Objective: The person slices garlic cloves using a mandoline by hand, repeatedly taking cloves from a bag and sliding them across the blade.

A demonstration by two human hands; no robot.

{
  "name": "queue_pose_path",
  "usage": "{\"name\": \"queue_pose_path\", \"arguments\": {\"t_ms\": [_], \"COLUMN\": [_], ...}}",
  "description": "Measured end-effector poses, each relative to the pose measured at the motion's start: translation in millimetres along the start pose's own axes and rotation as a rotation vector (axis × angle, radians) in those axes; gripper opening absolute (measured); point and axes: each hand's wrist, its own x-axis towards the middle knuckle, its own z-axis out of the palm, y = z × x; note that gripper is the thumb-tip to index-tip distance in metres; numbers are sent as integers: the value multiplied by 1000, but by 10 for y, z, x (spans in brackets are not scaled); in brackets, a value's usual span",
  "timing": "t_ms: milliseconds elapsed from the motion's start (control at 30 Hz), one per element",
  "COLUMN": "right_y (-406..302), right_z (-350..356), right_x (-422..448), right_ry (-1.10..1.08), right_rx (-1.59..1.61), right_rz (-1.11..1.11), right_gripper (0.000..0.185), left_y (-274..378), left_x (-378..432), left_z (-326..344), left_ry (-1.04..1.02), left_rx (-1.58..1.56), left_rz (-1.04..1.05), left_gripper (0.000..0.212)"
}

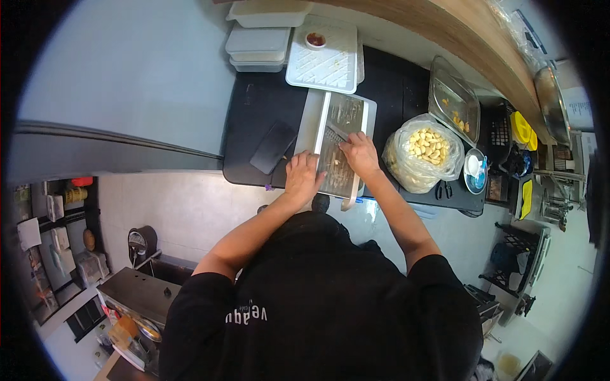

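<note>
Before me lies a mandoline slicer (340,164) with white side rails and a slanted toothed metal blade (336,133). Pale slivers cling to its bed. My left hand (302,178) grips its left rail near the front end, thumb on the bed side. Fingers bent, my right hand (358,152) is on the bed just beside the blade; whatever lies under its fingertips is hidden. Beneath the slicer shows a pale flat board or tray (307,116). To the right stands a clear plastic bag (398,166) full of what look like peeled garlic cloves (429,145).
A white ridged tray (321,64) bears a small bowl of red sauce (315,40). Lidded tubs (259,43) are stacked behind. A dark flat slab (272,147) lies left; a metal pan (455,102), black-handled scissors (444,190) and a bowl (475,178) are right.
</note>
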Motion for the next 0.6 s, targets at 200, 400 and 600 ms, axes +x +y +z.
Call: {"name": "queue_pose_path", "arguments": {"t_ms": [200, 400, 600], "right_y": [164, 271, 411], "right_z": [64, 41, 63], "right_x": [158, 172, 163], "right_ry": [9, 106, 138], "right_rx": [156, 247, 284], "right_rz": [172, 140, 225], "right_gripper": [10, 8, 9], "left_y": [158, 268, 311], "left_x": [275, 419, 609], "left_z": [156, 296, 404], "left_ry": [80, 53, 103], "left_rx": [115, 161, 206], "left_rz": [86, 8, -24], "left_gripper": [18, 15, 12]}}
